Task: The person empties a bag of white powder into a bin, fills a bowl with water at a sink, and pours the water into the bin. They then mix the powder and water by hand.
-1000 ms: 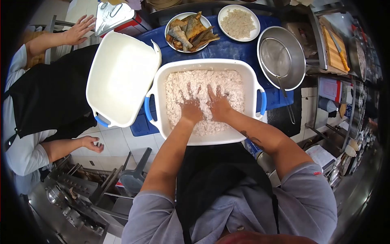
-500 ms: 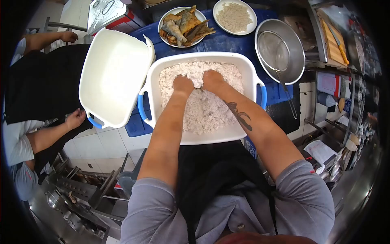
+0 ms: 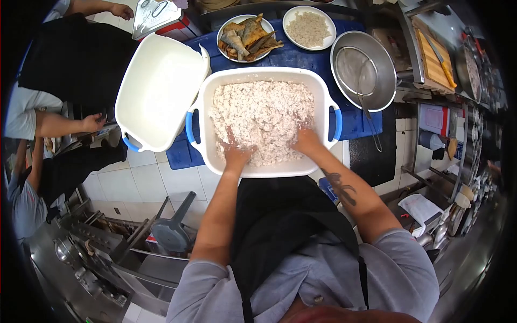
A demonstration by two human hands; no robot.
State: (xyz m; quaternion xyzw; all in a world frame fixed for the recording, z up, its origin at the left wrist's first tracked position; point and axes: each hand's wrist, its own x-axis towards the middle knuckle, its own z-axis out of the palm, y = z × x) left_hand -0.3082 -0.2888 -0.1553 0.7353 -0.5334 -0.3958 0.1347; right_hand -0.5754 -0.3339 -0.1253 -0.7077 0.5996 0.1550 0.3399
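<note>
A white tub (image 3: 200, 102) with blue handles holds a pale, crumbly, dough-like mixture (image 3: 264, 105), speckled throughout. My left hand (image 3: 237, 154) is sunk into it at the near left, its stretched fingers partly covered by crumbs. At the near right, my right hand (image 3: 307, 141) presses in too, fingers spread and half hidden in the mixture. Both wrists come over the tub's near rim.
Left of the tub stands a second white tub (image 3: 161, 91). Behind are a plate of fish pieces (image 3: 247, 36), a plate of pale grains (image 3: 309, 28) and a metal bowl (image 3: 385, 81) holding a strainer (image 3: 358, 72). A person in a black apron (image 3: 75, 59) stands at left.
My hands have come from the far side of the tub back towards me and moved further apart. The mixture now spreads over the far side. The person at left has shifted.
</note>
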